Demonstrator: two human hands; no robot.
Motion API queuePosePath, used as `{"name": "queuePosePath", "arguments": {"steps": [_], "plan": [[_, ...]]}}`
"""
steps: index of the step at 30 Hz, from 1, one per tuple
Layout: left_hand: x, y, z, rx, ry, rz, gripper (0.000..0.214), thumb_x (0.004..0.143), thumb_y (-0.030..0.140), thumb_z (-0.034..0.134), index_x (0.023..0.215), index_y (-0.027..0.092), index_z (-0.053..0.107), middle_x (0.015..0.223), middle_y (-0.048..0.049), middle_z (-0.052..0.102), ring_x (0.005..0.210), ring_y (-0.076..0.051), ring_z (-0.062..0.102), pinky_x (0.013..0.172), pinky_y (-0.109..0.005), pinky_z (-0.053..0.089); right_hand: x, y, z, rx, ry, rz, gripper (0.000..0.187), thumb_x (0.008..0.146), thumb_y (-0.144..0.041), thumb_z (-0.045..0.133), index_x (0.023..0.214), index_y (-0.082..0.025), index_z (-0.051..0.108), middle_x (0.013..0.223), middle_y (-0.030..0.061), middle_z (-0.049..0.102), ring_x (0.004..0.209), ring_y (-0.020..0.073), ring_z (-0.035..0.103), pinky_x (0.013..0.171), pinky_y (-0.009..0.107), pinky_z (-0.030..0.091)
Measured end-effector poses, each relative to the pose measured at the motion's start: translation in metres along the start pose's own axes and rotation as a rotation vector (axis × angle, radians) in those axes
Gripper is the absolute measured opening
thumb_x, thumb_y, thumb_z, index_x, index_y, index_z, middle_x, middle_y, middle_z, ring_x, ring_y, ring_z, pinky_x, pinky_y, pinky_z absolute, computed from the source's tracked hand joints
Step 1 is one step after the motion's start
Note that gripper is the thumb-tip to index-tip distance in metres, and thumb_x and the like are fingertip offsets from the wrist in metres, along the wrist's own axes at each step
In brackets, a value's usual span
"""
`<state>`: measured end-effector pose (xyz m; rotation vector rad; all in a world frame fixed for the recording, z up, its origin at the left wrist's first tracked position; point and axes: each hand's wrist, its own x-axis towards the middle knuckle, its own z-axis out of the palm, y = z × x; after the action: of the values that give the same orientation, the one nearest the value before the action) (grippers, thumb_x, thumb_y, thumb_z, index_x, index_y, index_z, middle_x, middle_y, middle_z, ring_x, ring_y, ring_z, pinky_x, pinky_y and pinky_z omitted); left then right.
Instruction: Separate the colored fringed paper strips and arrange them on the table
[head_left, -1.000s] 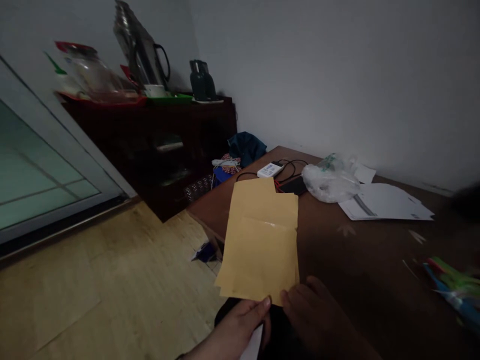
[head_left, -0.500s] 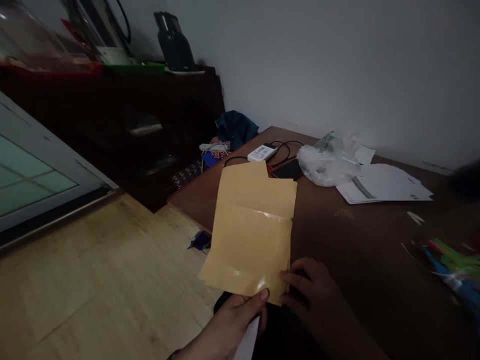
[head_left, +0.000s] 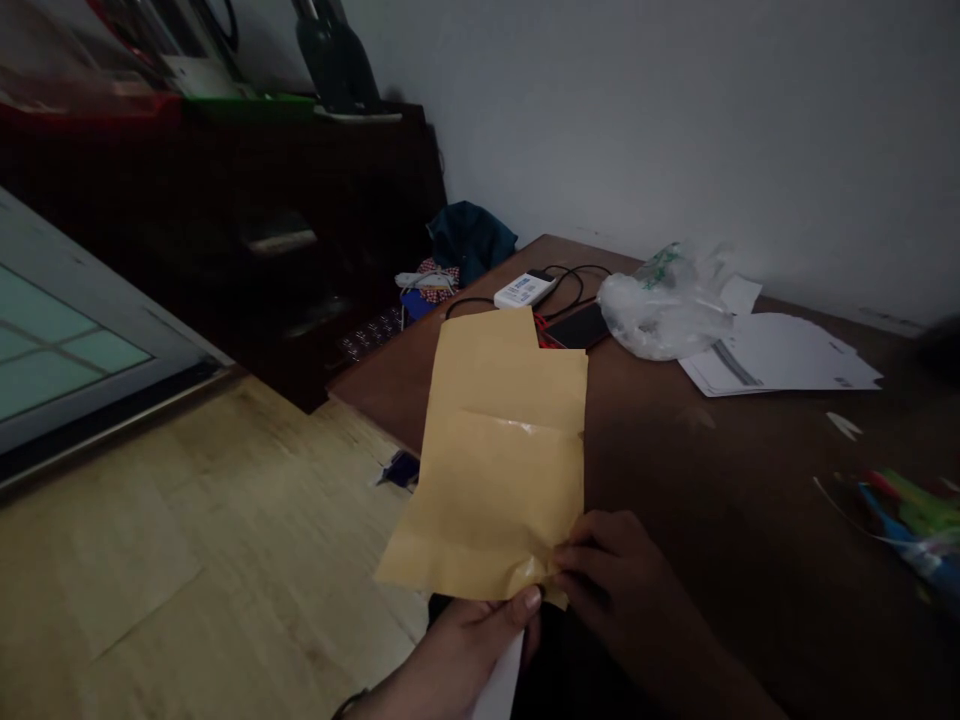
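Note:
A glossy yellow-brown paper sheet point(head_left: 502, 450) hangs in front of me, creased across the middle and stepped at its upper right corner. My left hand point(head_left: 487, 630) grips its bottom edge, thumb on top and fingers underneath. A white paper strip point(head_left: 501, 685) shows beneath that hand; whether the hand holds it too I cannot tell. At the sheet's lower right corner, my right hand point(head_left: 619, 570) pinches the edge between thumb and fingers. The sheet is puckered between the two hands.
On the brown table point(head_left: 660, 450) lie a white box-like device point(head_left: 525, 290) with cables, a dark phone point(head_left: 577, 327), a clear plastic bag point(head_left: 660, 315), white papers point(head_left: 795, 355) and colourful packaged items point(head_left: 915, 520). A dark cabinet point(head_left: 225, 220) stands at the left.
My right fingers have closed in on the sheet's lower right corner, which now puckers. The sheet's lower left corner has swung outward to the left. The view has shifted slightly.

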<state>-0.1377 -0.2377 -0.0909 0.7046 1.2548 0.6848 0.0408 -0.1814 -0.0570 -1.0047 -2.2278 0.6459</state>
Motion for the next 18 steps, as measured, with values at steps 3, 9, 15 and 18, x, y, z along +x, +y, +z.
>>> {"name": "queuePosePath", "arguments": {"steps": [3,9,15,18], "plan": [[0.001,-0.002,-0.002,0.041,-0.024,0.025,0.066,0.064,0.082,0.056,0.055,0.017,0.056,0.049,0.0052,0.04,0.05,-0.011,0.031,0.049,-0.026,0.021,0.002,0.002,0.0,0.017,-0.017,-0.024,0.015,0.081,-0.007,0.062,0.081,-0.02,0.069,0.084,0.0022,0.065,0.078,0.0162,0.056,0.069,0.028,0.044],[0.007,-0.005,-0.003,0.057,-0.06,0.064,0.068,0.073,0.081,0.046,0.053,0.017,0.056,0.05,0.0021,0.045,0.05,-0.012,0.036,0.05,-0.026,0.025,0.003,0.006,0.002,0.071,0.002,-0.015,0.014,0.079,-0.007,0.064,0.078,-0.02,0.069,0.08,0.001,0.065,0.076,0.0156,0.054,0.067,0.026,0.043],[0.002,0.005,0.002,0.094,-0.014,0.099,0.066,0.074,0.079,0.048,0.052,0.018,0.057,0.052,0.0026,0.046,0.055,-0.013,0.04,0.057,-0.027,0.03,0.003,0.004,0.002,0.086,0.038,-0.03,0.017,0.077,-0.003,0.064,0.077,-0.019,0.068,0.08,0.0013,0.065,0.077,0.0157,0.054,0.068,0.026,0.044],[0.0,0.01,0.004,0.071,-0.027,0.068,0.064,0.072,0.079,0.05,0.052,0.019,0.057,0.054,0.0027,0.048,0.058,-0.014,0.041,0.06,-0.027,0.033,0.002,0.002,0.002,0.068,0.045,-0.032,0.018,0.077,-0.001,0.061,0.076,-0.019,0.065,0.08,0.0013,0.063,0.077,0.0159,0.054,0.068,0.026,0.043]]}}
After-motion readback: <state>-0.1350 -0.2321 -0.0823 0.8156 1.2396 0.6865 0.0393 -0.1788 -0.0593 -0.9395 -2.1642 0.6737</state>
